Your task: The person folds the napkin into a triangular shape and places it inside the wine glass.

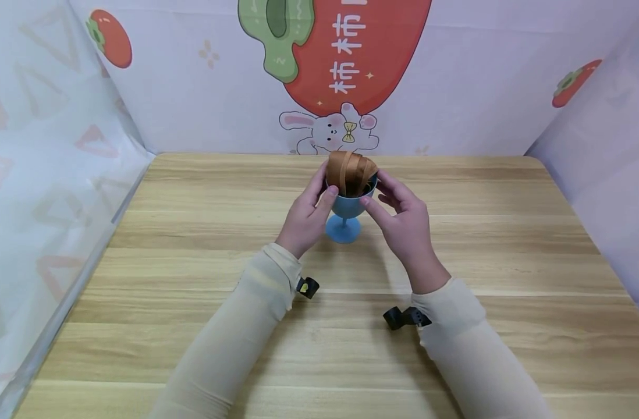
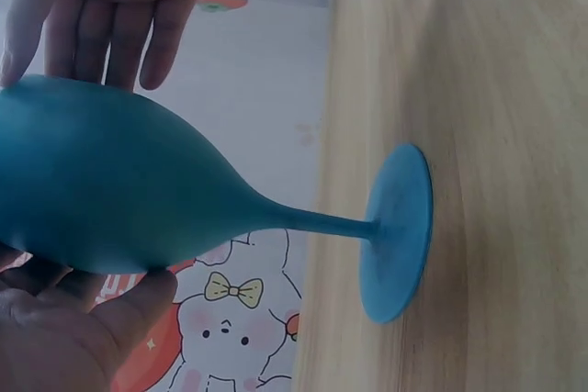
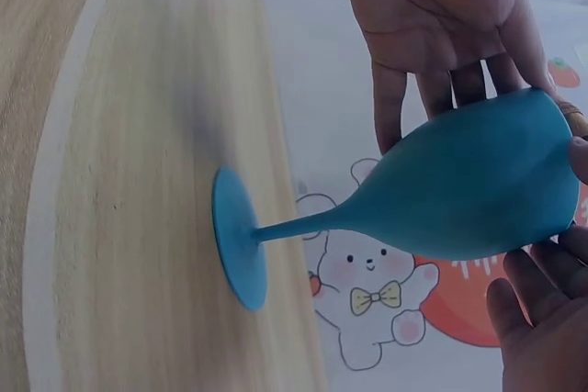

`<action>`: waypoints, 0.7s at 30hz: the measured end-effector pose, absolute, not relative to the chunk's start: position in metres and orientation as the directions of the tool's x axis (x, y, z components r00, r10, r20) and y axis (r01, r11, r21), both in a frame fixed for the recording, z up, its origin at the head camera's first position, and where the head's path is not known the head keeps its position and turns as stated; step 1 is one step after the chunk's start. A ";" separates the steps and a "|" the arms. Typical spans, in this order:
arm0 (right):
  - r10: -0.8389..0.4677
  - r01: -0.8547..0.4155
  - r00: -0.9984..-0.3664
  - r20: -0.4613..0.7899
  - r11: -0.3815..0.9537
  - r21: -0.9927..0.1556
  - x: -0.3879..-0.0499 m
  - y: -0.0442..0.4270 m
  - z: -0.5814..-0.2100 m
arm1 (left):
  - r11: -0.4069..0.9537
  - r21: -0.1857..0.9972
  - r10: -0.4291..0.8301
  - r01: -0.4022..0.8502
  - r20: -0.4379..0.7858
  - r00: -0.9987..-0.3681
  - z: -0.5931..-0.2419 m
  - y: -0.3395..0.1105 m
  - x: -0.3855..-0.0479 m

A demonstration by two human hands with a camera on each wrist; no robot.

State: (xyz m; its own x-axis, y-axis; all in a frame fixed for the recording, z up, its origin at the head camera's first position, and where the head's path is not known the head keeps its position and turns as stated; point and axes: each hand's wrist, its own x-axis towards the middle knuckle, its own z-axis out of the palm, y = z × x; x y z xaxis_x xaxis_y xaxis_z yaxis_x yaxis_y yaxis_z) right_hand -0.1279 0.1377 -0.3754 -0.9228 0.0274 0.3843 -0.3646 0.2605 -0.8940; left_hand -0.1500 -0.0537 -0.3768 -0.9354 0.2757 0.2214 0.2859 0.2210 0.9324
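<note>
A blue goblet [image 1: 344,208] stands upright on the wooden table near its far edge, its round foot [image 2: 401,231] on the tabletop. Out of its bowl rises a brown, shiny bundle of folded ribbon-like bands [image 1: 345,170]; its lower part is hidden inside. My left hand [image 1: 306,221] holds the bowl from the left, thumb by the near rim and fingers toward the far side. From the right, my right hand [image 1: 407,224] holds the same bowl, thumb near the front rim. Both wrist views show fingers touching the bowl's sides, while the slim stem [image 3: 299,226] is untouched.
The wooden table [image 1: 194,267] stretches around the goblet. Behind it hangs a white cloth [image 1: 455,105] printed with persimmons and a rabbit; more pale cloth [image 1: 47,151] covers the left side. A black wrist camera [image 1: 307,287] sits at my left cuff, another black device [image 1: 405,318] at my right.
</note>
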 end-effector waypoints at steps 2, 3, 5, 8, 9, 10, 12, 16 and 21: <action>0.023 -0.367 -0.922 0.387 0.268 -0.891 -0.129 0.139 -0.375 | 0.207 0.935 0.292 0.288 0.221 -0.931 -0.377 -0.055 -0.150; 0.019 -0.368 -0.922 0.388 0.273 -0.889 -0.130 0.139 -0.375 | 0.200 0.935 0.297 0.292 0.226 -0.928 -0.377 -0.056 -0.151; 0.014 -0.368 -0.922 0.387 0.278 -0.887 -0.131 0.140 -0.374 | 0.195 0.935 0.302 0.297 0.231 -0.925 -0.377 -0.057 -0.151; 0.008 -0.362 -0.925 0.379 0.279 -0.889 -0.133 0.141 -0.372 | 0.209 0.930 0.301 0.304 0.234 -0.924 -0.377 -0.059 -0.153; 0.005 -0.359 -0.927 0.375 0.278 -0.891 -0.134 0.141 -0.372 | 0.215 0.928 0.300 0.305 0.234 -0.925 -0.377 -0.059 -0.153; 0.004 -0.357 -0.928 0.373 0.277 -0.892 -0.134 0.141 -0.372 | 0.221 0.926 0.300 0.304 0.232 -0.925 -0.377 -0.059 -0.154; 0.001 -0.355 -0.929 0.370 0.278 -0.893 -0.135 0.142 -0.371 | 0.225 0.924 0.301 0.308 0.235 -0.924 -0.377 -0.059 -0.154; -0.007 -0.349 -0.933 0.360 0.270 -0.898 -0.135 0.143 -0.372 | 0.219 0.924 0.298 0.315 0.244 -0.923 -0.376 -0.059 -0.154; -0.018 -0.332 -0.940 0.341 0.282 -0.900 -0.134 0.144 -0.371 | 0.210 0.929 0.288 0.305 0.240 -0.927 -0.375 -0.058 -0.153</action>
State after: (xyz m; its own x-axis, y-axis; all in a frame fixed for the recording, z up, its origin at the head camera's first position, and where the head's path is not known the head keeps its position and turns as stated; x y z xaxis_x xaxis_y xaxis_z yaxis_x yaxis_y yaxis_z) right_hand -0.1338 0.1439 -0.3711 -0.9399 -0.0185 0.3409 -0.3320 0.2820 -0.9001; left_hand -0.1529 -0.0581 -0.3753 -0.9271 0.2883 0.2396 0.3052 0.2096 0.9289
